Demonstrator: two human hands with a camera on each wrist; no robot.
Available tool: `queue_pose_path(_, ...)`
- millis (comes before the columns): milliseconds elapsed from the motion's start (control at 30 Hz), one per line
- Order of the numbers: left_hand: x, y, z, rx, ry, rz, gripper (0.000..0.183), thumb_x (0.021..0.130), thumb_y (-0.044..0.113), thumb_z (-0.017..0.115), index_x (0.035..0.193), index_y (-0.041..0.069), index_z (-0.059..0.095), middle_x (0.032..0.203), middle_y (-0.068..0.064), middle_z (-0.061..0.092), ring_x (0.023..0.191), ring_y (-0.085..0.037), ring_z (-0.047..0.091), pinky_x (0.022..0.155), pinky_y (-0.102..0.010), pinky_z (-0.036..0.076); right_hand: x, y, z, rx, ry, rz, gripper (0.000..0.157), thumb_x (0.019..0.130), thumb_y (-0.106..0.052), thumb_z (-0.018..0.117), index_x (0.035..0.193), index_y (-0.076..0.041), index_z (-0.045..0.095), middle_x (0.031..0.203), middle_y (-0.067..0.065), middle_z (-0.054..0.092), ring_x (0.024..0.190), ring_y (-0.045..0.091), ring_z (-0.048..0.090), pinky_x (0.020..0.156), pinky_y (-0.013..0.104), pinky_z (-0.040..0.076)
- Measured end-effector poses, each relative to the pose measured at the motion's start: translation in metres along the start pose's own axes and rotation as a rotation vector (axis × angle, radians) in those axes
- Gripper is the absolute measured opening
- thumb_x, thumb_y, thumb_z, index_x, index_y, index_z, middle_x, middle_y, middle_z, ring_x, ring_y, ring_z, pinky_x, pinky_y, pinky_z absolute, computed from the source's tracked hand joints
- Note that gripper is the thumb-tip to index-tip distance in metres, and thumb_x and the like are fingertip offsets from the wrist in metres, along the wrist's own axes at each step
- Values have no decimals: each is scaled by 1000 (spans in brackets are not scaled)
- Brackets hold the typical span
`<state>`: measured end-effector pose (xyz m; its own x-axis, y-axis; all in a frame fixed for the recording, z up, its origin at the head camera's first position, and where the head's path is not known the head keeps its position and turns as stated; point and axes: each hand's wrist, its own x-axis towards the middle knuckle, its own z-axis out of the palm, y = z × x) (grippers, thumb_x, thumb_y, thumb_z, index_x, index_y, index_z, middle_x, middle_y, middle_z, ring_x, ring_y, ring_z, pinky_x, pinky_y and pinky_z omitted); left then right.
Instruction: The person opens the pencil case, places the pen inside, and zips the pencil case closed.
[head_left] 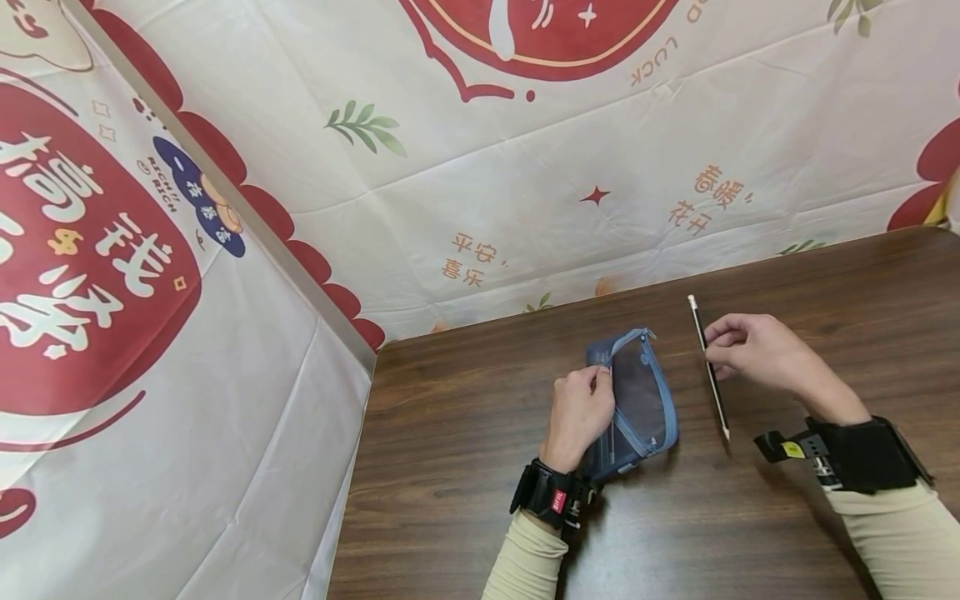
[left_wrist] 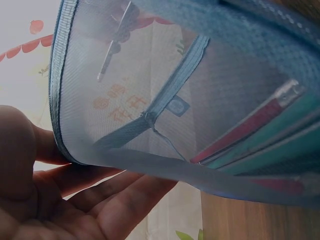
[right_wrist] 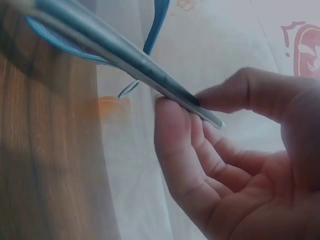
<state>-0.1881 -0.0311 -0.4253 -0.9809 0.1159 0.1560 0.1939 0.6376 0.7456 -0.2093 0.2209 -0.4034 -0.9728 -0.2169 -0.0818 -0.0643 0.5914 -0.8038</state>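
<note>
My left hand [head_left: 579, 410] grips the near-left edge of a blue mesh zip pencil pouch [head_left: 637, 400]. In the left wrist view its thumb and fingers pinch the rim, and the pouch mouth [left_wrist: 62, 75] gapes wide. Through the mesh, pink and teal pencil-like items [left_wrist: 245, 127] show inside. Just right of the pouch, my right hand [head_left: 772, 357] pinches a dark pencil [head_left: 708, 367] between thumb and fingertips. The pencil slants, its white-capped end pointing away and its sharpened tip toward me. In the right wrist view the pencil [right_wrist: 125, 52] runs across the fingertips.
A brown wood-grain table [head_left: 442, 467] lies under both hands. Behind it hangs a white printed cloth [head_left: 525, 183], and another printed cloth [head_left: 247, 400] covers the left side. Each wrist wears a black strap, such as the right wristband [head_left: 862, 454].
</note>
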Motion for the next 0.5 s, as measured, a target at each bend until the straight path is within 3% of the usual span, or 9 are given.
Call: queue_pose_path(500,-1,-1,0,4,-5,-2,41,98,30,42,59,16,45,51,4,29,41,-11,32,41,-22,26,-5,-3,-2,1,91,-4,39,92,-25,58,113,7,54,91,18,71,67,16,68,64,32,53)
